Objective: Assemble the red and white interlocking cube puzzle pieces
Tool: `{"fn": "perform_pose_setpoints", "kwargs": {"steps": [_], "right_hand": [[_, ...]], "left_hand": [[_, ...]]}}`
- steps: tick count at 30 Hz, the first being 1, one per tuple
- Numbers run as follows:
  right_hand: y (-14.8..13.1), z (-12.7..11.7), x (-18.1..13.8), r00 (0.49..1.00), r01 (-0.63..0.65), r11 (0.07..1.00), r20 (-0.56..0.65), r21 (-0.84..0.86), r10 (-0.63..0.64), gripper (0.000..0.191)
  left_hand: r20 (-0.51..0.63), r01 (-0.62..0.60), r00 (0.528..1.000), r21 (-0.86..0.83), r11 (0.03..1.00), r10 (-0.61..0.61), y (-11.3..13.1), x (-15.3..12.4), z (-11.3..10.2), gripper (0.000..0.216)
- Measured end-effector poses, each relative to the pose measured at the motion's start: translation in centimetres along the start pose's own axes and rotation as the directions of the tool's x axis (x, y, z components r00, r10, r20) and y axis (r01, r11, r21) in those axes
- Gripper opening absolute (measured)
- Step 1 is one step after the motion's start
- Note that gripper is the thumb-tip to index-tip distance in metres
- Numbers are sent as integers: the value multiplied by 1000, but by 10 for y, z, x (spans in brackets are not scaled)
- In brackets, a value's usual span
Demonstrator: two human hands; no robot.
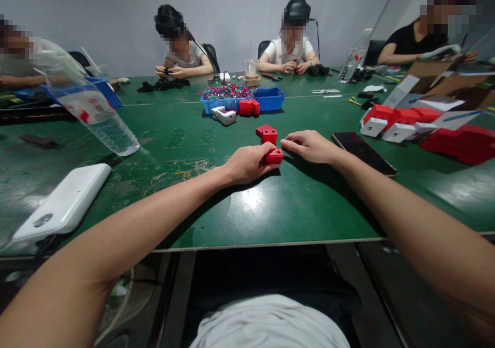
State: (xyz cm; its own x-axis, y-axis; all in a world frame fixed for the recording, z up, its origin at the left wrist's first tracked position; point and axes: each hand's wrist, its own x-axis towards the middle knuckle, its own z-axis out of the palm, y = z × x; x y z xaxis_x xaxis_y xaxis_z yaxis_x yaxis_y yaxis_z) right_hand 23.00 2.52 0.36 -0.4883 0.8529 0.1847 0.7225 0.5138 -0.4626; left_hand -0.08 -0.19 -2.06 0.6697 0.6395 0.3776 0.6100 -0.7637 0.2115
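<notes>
My left hand [246,163] is closed around a small red plastic block [274,155] on the green table [270,203]. My right hand [309,146] rests just to the right of it, fingers curled and pinched toward the block; what sits in that pinch is too small to see. A second red block [266,133] lies on the table right behind my hands.
A blue tray [270,99] of coloured wires stands farther back, with red and white blocks [240,111] before it. A dark phone [363,152] and red and white boxes [410,123] lie right. A water bottle [93,111] and white power bank [65,201] are left. Several people sit around the table.
</notes>
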Motion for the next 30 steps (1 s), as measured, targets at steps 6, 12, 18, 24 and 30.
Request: {"fn": "perform_pose_setpoints", "kwargs": {"steps": [6,12,18,24,30], "right_hand": [[-15,10,2,998,-50,876,49,480,30,60],[-12,15,4,996,-88,802,26,591,90,52],[-14,19,4,999,-45,792,17,609,45,54],[-18,23,4,1000,-12,788,-8,616,21,48],[-22,23,3,999,-24,764,-6,645,37,46]], "left_hand": [[-88,-147,986,-24,989,144,-1,-2,3,25],[-92,-145,986,-84,986,137,0,-1,0,33],[-195,38,977,-234,971,-86,-1,1,-2,45],[-140,175,963,-331,927,-231,-12,6,3,40],[-118,131,976,-358,924,-183,-12,6,1,37]]}}
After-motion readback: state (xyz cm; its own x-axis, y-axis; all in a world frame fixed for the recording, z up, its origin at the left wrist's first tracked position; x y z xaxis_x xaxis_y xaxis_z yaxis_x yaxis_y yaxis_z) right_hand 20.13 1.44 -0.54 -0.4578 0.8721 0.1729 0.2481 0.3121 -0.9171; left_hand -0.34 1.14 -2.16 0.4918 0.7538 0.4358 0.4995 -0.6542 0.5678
